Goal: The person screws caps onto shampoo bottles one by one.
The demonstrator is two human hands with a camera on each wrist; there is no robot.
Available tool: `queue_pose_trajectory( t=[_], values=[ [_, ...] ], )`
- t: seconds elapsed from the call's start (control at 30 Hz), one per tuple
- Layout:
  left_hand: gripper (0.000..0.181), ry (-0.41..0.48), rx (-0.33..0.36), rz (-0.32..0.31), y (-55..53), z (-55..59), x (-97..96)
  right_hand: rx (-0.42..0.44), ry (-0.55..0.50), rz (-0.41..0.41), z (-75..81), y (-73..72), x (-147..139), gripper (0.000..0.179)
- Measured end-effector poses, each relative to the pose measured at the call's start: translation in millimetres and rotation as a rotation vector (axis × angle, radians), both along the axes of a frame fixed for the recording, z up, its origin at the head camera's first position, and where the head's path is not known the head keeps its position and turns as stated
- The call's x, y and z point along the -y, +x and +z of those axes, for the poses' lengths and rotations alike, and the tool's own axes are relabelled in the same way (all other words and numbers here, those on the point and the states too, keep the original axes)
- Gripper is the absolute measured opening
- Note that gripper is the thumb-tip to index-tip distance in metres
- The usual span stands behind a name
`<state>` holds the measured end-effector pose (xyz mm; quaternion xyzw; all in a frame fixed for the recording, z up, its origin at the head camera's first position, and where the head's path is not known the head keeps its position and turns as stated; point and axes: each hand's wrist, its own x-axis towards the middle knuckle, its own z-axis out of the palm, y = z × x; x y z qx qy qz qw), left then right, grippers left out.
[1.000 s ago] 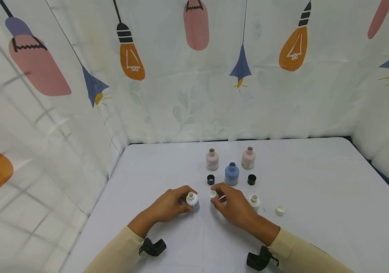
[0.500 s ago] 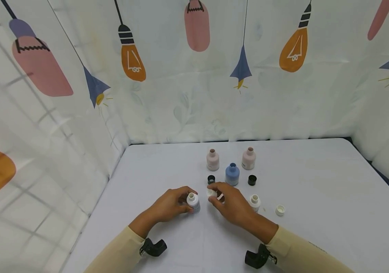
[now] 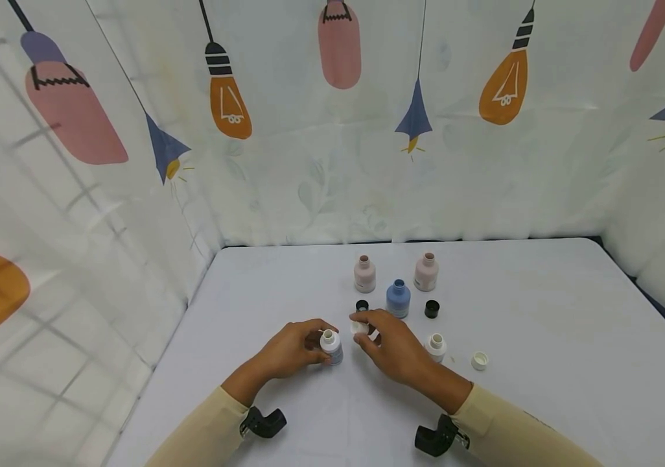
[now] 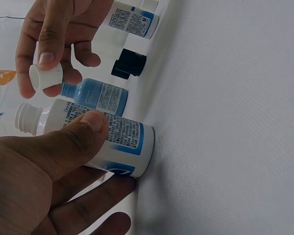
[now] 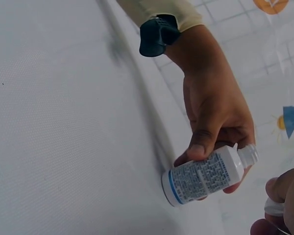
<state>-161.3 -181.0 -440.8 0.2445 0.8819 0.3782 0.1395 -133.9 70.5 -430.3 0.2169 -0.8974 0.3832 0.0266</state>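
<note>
My left hand (image 3: 291,350) grips a small white bottle (image 3: 332,351) with a printed label, thumb on one side and fingers on the other. The bottle stands uncapped, its threaded neck bare in the left wrist view. Just to its right, my right hand (image 3: 398,349) pinches a white screw cap (image 4: 47,77) between thumb and fingers. The cap is apart from the bottle neck, its hollow side showing in the left wrist view. In the right wrist view the label of the held bottle (image 5: 201,177) faces the camera, and the right fingers (image 5: 290,188) show at the edge.
Two pinkish bottles (image 3: 364,275) and a blue bottle (image 3: 398,300), all uncapped, stand farther back on the white table (image 3: 542,311). Two black caps (image 3: 432,309) lie near them. Beside my right wrist are another uncapped white bottle (image 3: 436,349) and a loose white cap (image 3: 479,360).
My right hand has shifted a little left with the white cap, closer to the held bottle, and now partly covers one black cap. My left hand and its bottle stay in place.
</note>
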Motion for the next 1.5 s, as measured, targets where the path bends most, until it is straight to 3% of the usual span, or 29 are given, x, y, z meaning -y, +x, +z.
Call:
queue_pose_trajectory(
  t=[0.2,0.4,0.93,1.3,1.5],
  values=[
    [0.044,0.022,0.014,-0.006,-0.2,0.4,-0.2,0.032,-0.025,-0.015,3.1,-1.4,2,0.044],
    [0.045,0.034,0.023,-0.004,-0.4,-0.3,0.7,0.061,-0.072,-0.031,5.2,-2.5,4,0.034],
    [0.044,0.042,0.025,0.005,0.8,-1.1,2.0,-0.04,-0.058,0.003,5.1,-4.6,9,0.029],
    [0.043,0.038,0.021,0.004,0.6,-2.1,1.8,0.013,-0.021,0.001,8.0,-4.0,14,0.029],
    [0.044,0.044,0.024,-0.004,0.6,-3.1,2.1,-0.005,-0.031,0.022,6.2,-4.3,15,0.029]
  ],
)
